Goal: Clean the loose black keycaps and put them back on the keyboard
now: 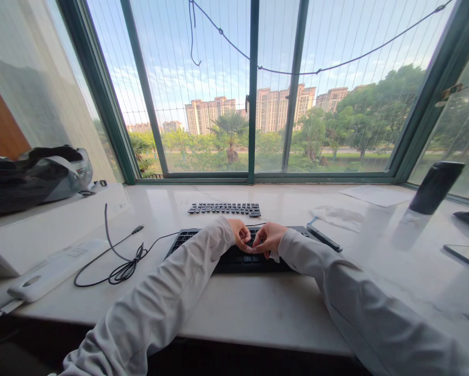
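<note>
A black keyboard [234, 263] lies near the front of the counter, its upper part bared of keycaps where it shows. Over its middle, my left hand [240, 235] is closed, fingers bent and tips together. My right hand [271, 238] meets it there, thumb and fingers pinched, fingertips touching or nearly touching those of the left. A bit of white tissue [274, 256] pokes out under the right hand. What lies between the fingertips is too small to make out. Behind the keyboard, loose black keycaps [222, 208] are laid out in rows.
Left of the keyboard are a coiled black cable [127, 269], a white power strip [54, 271] and a long white box [62, 227] with a black bag [31, 180] on it. To the right lie a black pen-like tool [324, 238], crumpled clear plastic [338, 216] and a phone [467, 256].
</note>
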